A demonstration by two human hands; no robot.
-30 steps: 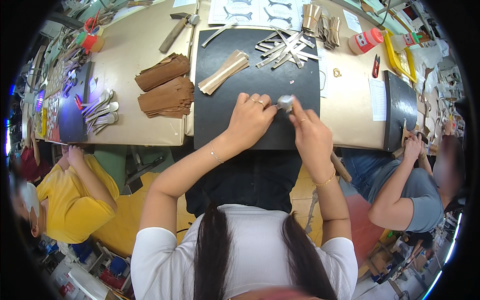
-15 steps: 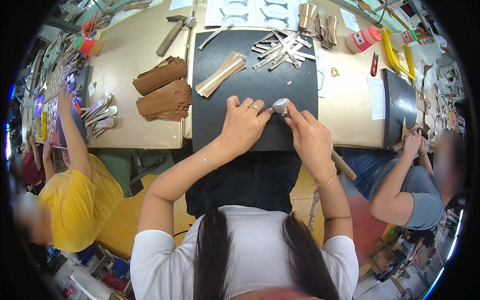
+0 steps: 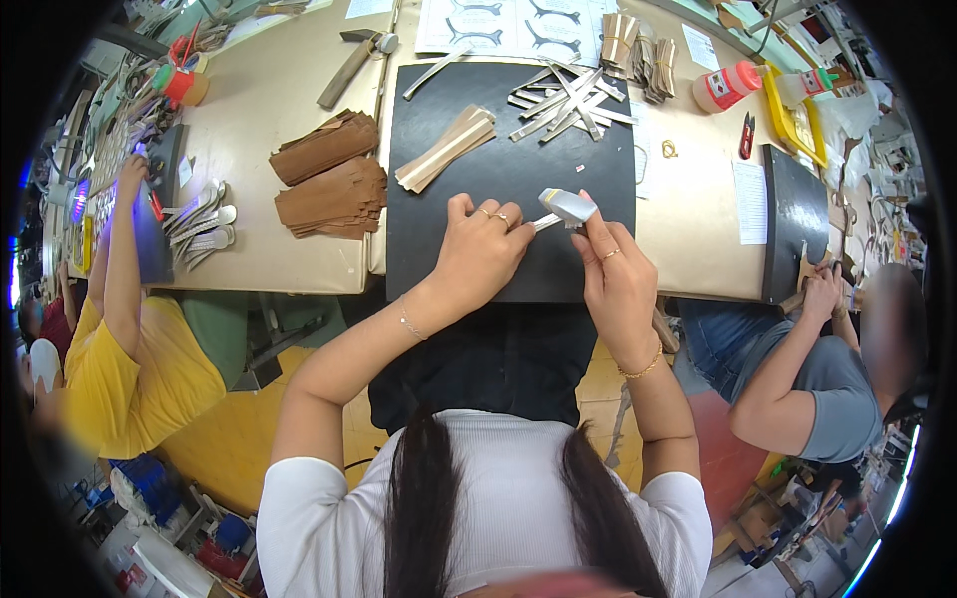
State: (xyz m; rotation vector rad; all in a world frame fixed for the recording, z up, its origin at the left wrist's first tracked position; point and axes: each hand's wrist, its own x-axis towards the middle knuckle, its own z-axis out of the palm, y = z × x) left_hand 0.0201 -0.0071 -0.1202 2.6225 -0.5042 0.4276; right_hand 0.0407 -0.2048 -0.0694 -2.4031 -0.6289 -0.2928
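My left hand (image 3: 478, 239) is closed over the front of a black board (image 3: 439, 264). It pinches a narrow whitish, shiny strip (image 3: 544, 222), whose free end points right, toward a hammer. My right hand (image 3: 618, 269) is wrapped around this hammer (image 3: 566, 206). Its silver head is close to the strip's tip; whether they touch I cannot tell. Part of the wooden handle shows beside my right wrist, the rest hidden by the hand. Beyond my hands, the board carries a pile of shiny metallic strips (image 3: 572, 103) and a fan of tan and cream strips (image 3: 446, 149).
Stacks of brown leather pieces (image 3: 329, 194) lie left of the board. Another hammer (image 3: 356, 67) rests farther back. A red-and-white bottle (image 3: 726, 86), a yellow tray (image 3: 795, 120) and red snips (image 3: 747, 136) are at right. People sit on both sides, one in yellow (image 3: 150, 374).
The hammer head has turned and lifted slightly, showing more of its side. More of the strip shows between my hands. The person at left has leaned away and lowered an arm.
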